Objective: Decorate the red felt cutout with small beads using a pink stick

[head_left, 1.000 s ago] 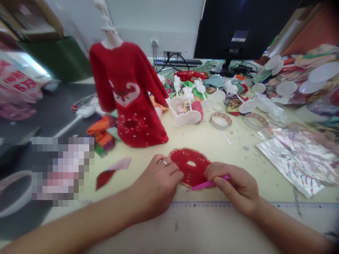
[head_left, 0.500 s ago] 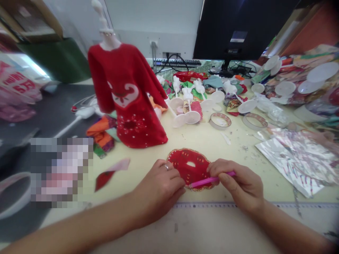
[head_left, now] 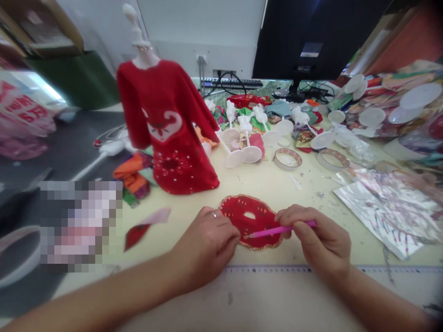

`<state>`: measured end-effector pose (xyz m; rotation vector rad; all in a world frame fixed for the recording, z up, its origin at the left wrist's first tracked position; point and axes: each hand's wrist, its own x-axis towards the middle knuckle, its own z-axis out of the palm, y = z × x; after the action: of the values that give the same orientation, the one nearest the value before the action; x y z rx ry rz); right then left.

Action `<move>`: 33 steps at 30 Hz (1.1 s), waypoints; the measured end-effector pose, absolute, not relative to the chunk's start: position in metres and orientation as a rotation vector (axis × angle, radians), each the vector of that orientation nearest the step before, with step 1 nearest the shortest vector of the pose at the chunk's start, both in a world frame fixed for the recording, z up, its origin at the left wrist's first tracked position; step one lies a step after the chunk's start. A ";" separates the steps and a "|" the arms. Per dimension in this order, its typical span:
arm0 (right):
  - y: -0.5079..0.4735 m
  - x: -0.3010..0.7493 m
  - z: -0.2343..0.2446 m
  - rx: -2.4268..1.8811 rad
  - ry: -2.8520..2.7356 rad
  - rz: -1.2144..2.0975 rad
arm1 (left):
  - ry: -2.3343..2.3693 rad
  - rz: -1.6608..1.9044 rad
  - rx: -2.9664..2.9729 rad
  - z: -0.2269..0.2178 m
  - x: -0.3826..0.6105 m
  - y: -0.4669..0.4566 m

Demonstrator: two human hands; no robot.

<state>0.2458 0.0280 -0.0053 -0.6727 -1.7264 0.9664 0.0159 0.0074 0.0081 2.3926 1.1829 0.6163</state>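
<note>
A small red cloth piece [head_left: 258, 226] with a scalloped gold-trimmed edge and a pale slot in its middle lies flat on the table. My left hand [head_left: 212, 242], a ring on one finger, rests at its left edge with the fingers bent and pressed together on the cloth. What the fingertips pinch is partly hidden. In my right hand [head_left: 321, 235] is a slim pink pen-like tool [head_left: 273, 231], gripped between thumb and fingers. Its narrow tip points left, over the lower left part of the cloth. Some fingers of that hand are near the cloth's right edge.
A red dress on a mannequin stand [head_left: 169, 133] rises at the back left. Small white stands [head_left: 245, 127], tape rolls [head_left: 288, 159] and a silvery plastic bag [head_left: 391, 207] lie behind and right. A ruler strip [head_left: 374, 269] runs along the front. A monitor [head_left: 311, 41] stands behind.
My right hand has shifted slightly right. The pink tool's tip has moved from the cloth's lower rim a little inward and up. My left hand has barely moved.
</note>
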 end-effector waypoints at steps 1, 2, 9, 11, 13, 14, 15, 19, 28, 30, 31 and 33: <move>0.028 0.246 -0.005 -0.666 -1.725 0.966 | 1.185 0.609 2.386 0.008 0.016 0.007; 0.028 0.245 -0.005 -0.659 -1.721 0.967 | 1.188 0.606 2.380 0.009 0.016 0.007; 0.027 0.246 -0.003 -0.645 -1.739 0.964 | 1.204 0.622 2.310 0.011 0.017 0.007; 0.027 0.246 -0.002 -0.634 -1.742 0.973 | 1.212 0.637 2.271 0.012 0.016 0.007; 0.027 0.245 -0.001 -0.621 -1.744 0.985 | 1.228 0.642 2.215 0.012 0.016 0.007; 0.027 0.245 -0.001 -0.616 -1.748 0.987 | 1.238 0.642 2.182 0.012 0.016 0.007; 0.027 0.245 -0.001 -0.610 -1.753 0.982 | 1.247 0.639 2.146 0.012 0.016 0.007; 0.028 0.245 0.000 -0.605 -1.778 0.946 | 1.271 0.621 2.012 0.012 0.016 0.008; 0.027 0.246 0.000 -0.575 -1.743 0.940 | 1.280 0.630 1.877 0.014 0.016 0.011; 0.027 0.245 -0.001 -0.563 -1.727 0.946 | 1.275 0.628 1.874 0.014 0.016 0.011; 0.027 0.245 -0.001 -0.560 -1.724 0.946 | 1.272 0.631 1.879 0.014 0.016 0.011; 0.027 0.245 -0.001 -0.564 -1.724 0.940 | 1.266 0.636 1.893 0.013 0.016 0.010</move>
<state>0.2453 0.0266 -0.0007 -0.5640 -1.7238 0.9397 0.0158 0.0105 0.0131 1.8933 1.2657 0.6361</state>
